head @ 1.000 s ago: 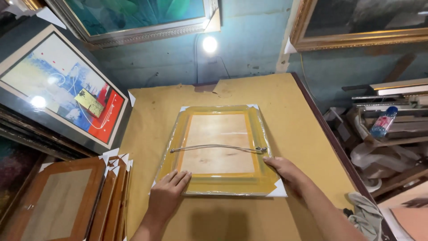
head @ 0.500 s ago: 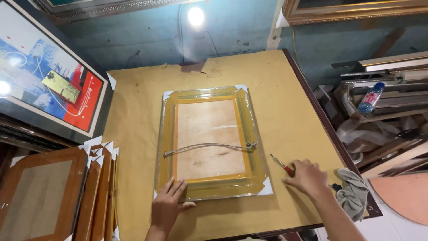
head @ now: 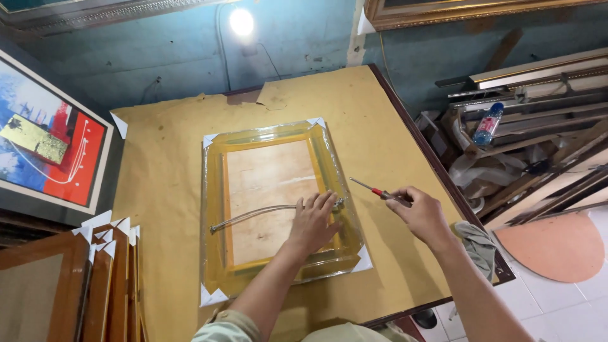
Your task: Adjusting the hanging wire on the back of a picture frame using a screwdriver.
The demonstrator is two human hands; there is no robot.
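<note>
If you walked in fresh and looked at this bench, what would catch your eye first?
The yellow frame, lying face down and wrapped in clear plastic, fills the middle of the paper-covered table. The left hand rests on its right side by the hanging wire, and the right hand beside it holds a red-handled screwdriver. A bright red and blue painting leans at far left.

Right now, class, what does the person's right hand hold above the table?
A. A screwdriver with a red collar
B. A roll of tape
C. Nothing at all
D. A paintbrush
A: the right hand grips a screwdriver with a slim metal shaft and a red collar, beside the wrapped frame on which the left hand rests.
</note>
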